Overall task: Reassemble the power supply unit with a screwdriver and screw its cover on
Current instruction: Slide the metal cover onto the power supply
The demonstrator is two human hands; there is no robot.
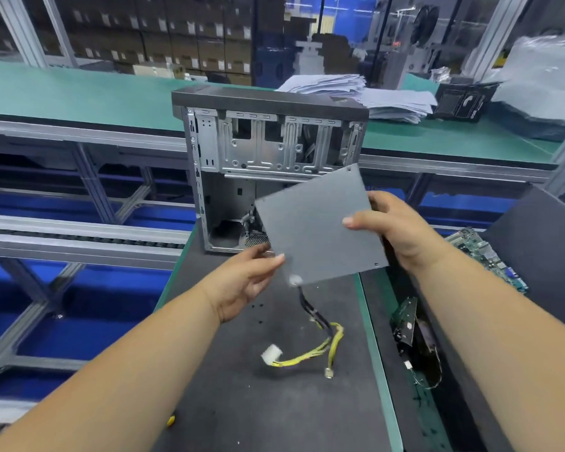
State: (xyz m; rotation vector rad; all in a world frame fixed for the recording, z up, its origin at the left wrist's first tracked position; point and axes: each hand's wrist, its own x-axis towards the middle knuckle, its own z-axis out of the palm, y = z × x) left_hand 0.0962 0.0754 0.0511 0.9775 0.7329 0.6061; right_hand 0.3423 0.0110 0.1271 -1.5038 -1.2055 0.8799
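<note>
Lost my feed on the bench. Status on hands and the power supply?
Right hand grips the power supply unit, held above the mat. Left hand open at its lower corner. Cables dangle below. No screwdriver seen.

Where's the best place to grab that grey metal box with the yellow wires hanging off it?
Probably by its side edges, as now: the right hand grips the power supply unit at its right edge, thumb on the flat top face, and the left hand touches the lower left corner. Coming from the sides suits its flat shape and avoids the cable bundle hanging from the near edge.
</note>
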